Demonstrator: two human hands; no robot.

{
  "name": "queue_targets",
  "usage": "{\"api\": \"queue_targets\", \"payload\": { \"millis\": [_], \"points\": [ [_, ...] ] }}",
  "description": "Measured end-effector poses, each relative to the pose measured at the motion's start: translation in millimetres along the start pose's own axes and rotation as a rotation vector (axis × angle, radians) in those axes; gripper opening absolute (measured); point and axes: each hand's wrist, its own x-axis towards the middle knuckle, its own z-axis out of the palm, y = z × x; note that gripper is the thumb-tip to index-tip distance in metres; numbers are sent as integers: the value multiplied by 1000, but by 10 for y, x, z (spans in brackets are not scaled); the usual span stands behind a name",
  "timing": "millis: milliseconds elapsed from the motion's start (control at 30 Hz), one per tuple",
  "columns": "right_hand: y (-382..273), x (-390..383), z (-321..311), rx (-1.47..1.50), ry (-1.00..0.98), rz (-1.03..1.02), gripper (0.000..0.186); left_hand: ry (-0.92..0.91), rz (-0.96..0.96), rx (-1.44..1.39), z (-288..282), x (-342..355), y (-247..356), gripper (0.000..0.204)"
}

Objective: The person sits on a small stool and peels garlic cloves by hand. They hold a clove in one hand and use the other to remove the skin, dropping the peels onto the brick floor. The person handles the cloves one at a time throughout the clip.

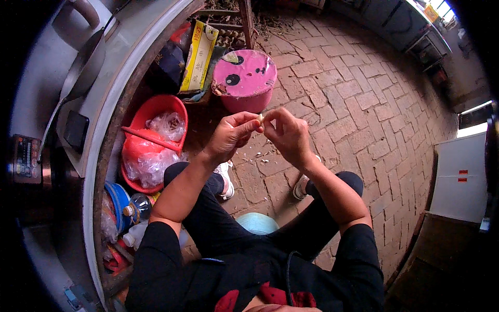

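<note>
My left hand and my right hand meet in front of me, fingertips pinched on a small pale piece that looks like a garlic clove. Beyond them stands a pink round container with a cartoon face on its top. Small white flakes lie on the brick floor below my hands. A light blue round thing is between my bent legs, partly hidden by them.
At left are a red basket of plastic bags, blue tubs, bottles, a yellow box and a counter with a pan. A white cabinet stands right. Brick floor stretches ahead.
</note>
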Motion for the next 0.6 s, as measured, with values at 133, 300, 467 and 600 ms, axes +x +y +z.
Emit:
{"api": "queue_targets", "payload": {
  "millis": [133,300,467,600],
  "points": [
    [34,-47,-42,84,-63,-32,13,-3,4,-37,-2,8,2,24],
    [62,-20,-16,270,-29,-17,11,-27,-38,-83,6,-10,47,26],
    [-17,-3,34,204,28,18,10,-11,-47,-79,9,-24,44,25],
    [68,-6,67,205,65,12,11,-33,-46,-79,-16,-5,13,24]
  ]
}}
